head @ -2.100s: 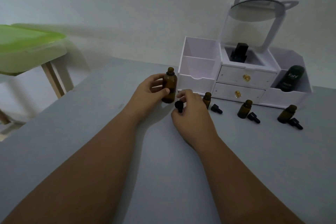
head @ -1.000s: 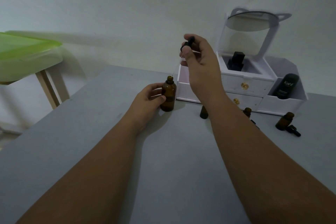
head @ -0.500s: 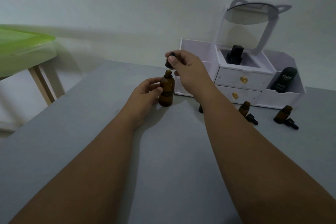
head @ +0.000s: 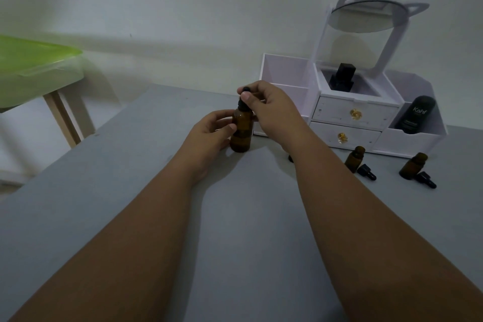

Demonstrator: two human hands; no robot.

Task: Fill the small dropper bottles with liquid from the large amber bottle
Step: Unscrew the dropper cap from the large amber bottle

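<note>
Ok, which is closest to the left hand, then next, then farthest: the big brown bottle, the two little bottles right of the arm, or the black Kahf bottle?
1. The big amber bottle, in the grip of the left hand.
2. The nearer little bottle, to the right, before the lower drawer.
3. The far-right little bottle and the black Kahf bottle in the right-hand bin: too close to call.
</note>
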